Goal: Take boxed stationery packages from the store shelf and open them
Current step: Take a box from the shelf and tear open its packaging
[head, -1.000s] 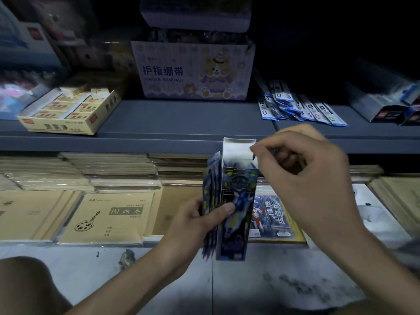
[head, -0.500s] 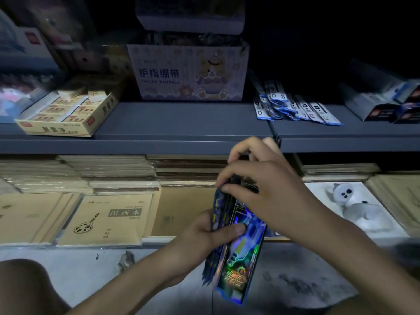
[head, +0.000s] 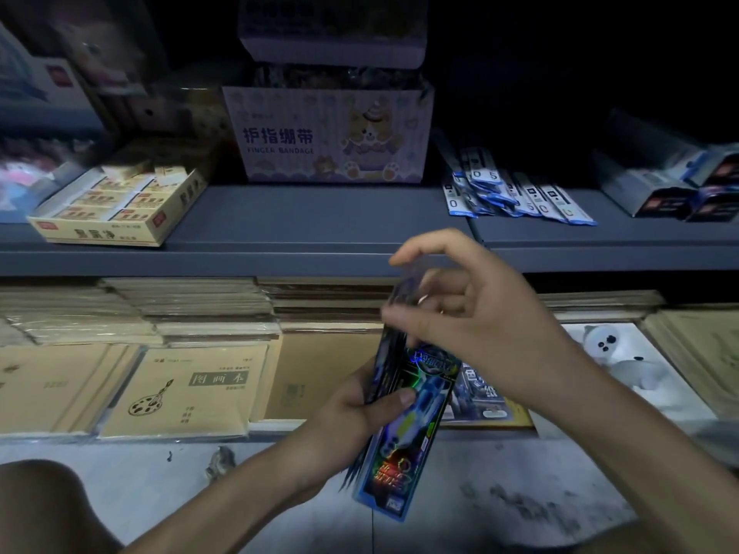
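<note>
My left hand (head: 356,409) grips a stack of slim holographic blue boxes (head: 408,429), held upright and tilted, thumb across the front one. My right hand (head: 464,317) is at the top end of the front box, thumb and forefinger pinched on a blurred dark piece (head: 408,293) that sticks up out of the box. What that piece is cannot be told through the motion blur. More dark boxed packages (head: 676,193) lie on the grey shelf (head: 320,221) at the far right.
On the shelf stand a yellow eraser box (head: 120,209), a finger bandage carton (head: 332,137) and blue refill packs (head: 516,193). Below lie stacks of brown drawing books (head: 180,389), a comic-style book (head: 480,393) and a white plush toy pack (head: 616,353). Grey floor in front.
The box top was open with its white flap up a second ago. My right hand then pressed down onto the box top and now lifts, pinching a dark piece upward.
</note>
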Motion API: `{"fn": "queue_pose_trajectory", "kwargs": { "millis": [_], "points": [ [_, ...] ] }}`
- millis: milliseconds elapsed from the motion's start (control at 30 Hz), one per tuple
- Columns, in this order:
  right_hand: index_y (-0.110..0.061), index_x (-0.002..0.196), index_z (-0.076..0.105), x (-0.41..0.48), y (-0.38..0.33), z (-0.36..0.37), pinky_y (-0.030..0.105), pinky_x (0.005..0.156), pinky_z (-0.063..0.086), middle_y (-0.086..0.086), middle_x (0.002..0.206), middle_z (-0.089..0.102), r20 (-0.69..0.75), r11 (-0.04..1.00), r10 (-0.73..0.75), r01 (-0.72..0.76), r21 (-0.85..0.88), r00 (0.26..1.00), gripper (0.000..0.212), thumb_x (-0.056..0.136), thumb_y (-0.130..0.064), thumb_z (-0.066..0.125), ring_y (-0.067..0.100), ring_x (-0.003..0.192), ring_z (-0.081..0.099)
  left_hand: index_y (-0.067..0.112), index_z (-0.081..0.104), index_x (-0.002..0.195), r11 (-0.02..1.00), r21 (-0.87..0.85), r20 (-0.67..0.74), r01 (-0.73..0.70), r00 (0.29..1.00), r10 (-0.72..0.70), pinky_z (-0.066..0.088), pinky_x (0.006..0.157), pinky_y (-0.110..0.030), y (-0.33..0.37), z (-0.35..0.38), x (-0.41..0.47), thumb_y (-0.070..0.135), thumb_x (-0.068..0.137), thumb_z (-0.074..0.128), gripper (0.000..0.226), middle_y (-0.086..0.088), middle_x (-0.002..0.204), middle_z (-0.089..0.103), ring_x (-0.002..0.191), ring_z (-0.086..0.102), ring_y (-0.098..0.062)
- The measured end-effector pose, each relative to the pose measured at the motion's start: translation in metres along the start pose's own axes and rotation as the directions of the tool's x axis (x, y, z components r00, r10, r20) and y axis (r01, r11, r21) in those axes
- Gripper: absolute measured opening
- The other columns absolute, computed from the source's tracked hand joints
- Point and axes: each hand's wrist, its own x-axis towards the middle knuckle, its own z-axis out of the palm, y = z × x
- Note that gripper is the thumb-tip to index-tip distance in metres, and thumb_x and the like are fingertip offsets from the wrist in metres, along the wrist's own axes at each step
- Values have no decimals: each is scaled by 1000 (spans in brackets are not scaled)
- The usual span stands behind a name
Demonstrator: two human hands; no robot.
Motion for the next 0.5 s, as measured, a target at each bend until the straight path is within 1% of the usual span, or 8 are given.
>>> {"fn": "queue_pose_trajectory", "kwargs": {
  "millis": [67, 133, 200, 300, 333, 367, 433, 500],
  "points": [
    [-20, 113, 68, 0, 4, 4, 35, 68, 58, 17, 95, 73, 53, 997, 77, -78, 12, 996, 38, 82, -7, 84, 22, 63, 71, 20, 60, 122, 1000, -6, -11, 14, 1000, -14, 53, 70, -11, -1, 0, 1, 10, 100, 58, 25, 18, 95, 79, 88, 74, 1],
    [-13, 104, 74, 0, 8, 6, 35, 65, 57, 14, 90, 75, 79, 995, 87, -83, -49, 993, 25, 82, -8, 85, 17, 59, 69, 19, 61, 121, 1000, -11, -14, 21, 1000, -21, 54, 71, -13, -2, 0, 1, 12, 98, 60, 24, 15, 97, 79, 90, 75, -2],
    [-11, 93, 78, -1, 9, 8, 45, 69, 59, 8, 80, 76, 71, 991, 67, -59, -118, 995, 16, 80, -16, 88, 19, 60, 69, 17, 60, 126, 1000, -16, -11, 19, 1000, -19, 54, 72, -14, -2, 0, 1, 17, 95, 63, 31, 12, 103, 80, 94, 75, -5],
    [-12, 82, 79, -1, 10, 5, 57, 69, 58, 14, 74, 74, -23, 984, 9, -13, -178, 1000, 31, 70, -39, 90, 32, 69, 71, 18, 58, 129, 1000, -26, -2, -13, 1000, 13, 55, 74, -15, -2, -1, -1, 18, 93, 64, 36, 11, 106, 79, 96, 75, -6],
    [-9, 79, 78, -2, 8, 1, 58, 67, 57, 17, 73, 73, -57, 988, -6, -3, -154, 998, 35, 68, -39, 90, 34, 68, 71, 19, 58, 130, 999, -29, -10, -27, 1000, 26, 55, 76, -16, 0, -2, 0, 17, 94, 64, 37, 9, 108, 79, 98, 75, -7],
    [-7, 78, 78, -5, 4, -2, 53, 64, 59, 17, 71, 73, -82, 994, -16, 7, -112, 996, 31, 68, -33, 91, 32, 65, 71, 19, 56, 133, 999, -29, -7, -41, 999, 40, 56, 81, -19, 1, -4, 0, 17, 95, 66, 39, 6, 114, 78, 104, 74, -10],
    [-6, 79, 78, -12, -12, -3, 33, 53, 57, 10, 65, 74, -148, 1000, -27, 25, -13, 989, 15, 73, -15, 88, 19, 54, 68, 23, 51, 141, 998, -20, 10, -60, 998, 60, 55, 96, -30, 2, -8, 1, 25, 95, 70, 49, 2, 127, 73, 118, 69, -17],
    [-6, 75, 76, -11, -29, -7, 27, 45, 50, 10, 61, 72, -235, 1000, 2, 4, 25, 972, 12, 77, -15, 85, 15, 48, 65, 27, 51, 142, 998, -21, -8, -62, 998, 62, 52, 105, -42, 1, -11, 2, 32, 94, 71, 52, 2, 130, 72, 121, 68, -20]
  ]
}}
